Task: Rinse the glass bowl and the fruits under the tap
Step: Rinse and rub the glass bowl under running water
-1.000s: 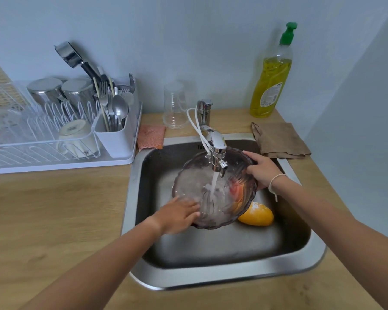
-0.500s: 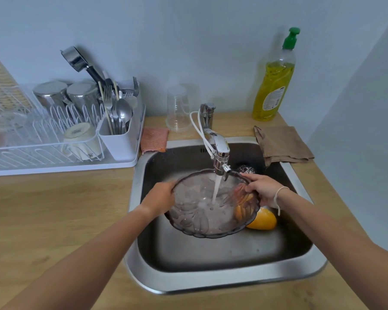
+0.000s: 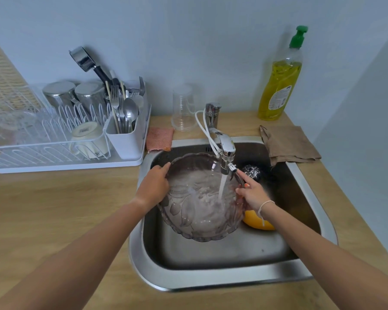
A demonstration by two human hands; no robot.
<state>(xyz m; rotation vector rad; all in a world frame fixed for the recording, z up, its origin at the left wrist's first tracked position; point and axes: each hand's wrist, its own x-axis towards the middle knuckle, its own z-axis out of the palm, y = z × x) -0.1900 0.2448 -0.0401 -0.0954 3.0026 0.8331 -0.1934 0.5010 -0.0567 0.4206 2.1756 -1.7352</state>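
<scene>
The glass bowl (image 3: 199, 204) is held over the sink (image 3: 233, 278), under the tap (image 3: 225, 151), with water running into it; its left rim is gripped by the left hand (image 3: 154, 186) and its right rim by the right hand (image 3: 253, 193) — fingers curled round the edge; an orange fruit (image 3: 257, 221) lies in the sink just beside the bowl, partly hidden by the right wrist; a brown cloth (image 3: 287, 145) is draped on the desk (image 3: 54, 209) at the sink's far right corner.
</scene>
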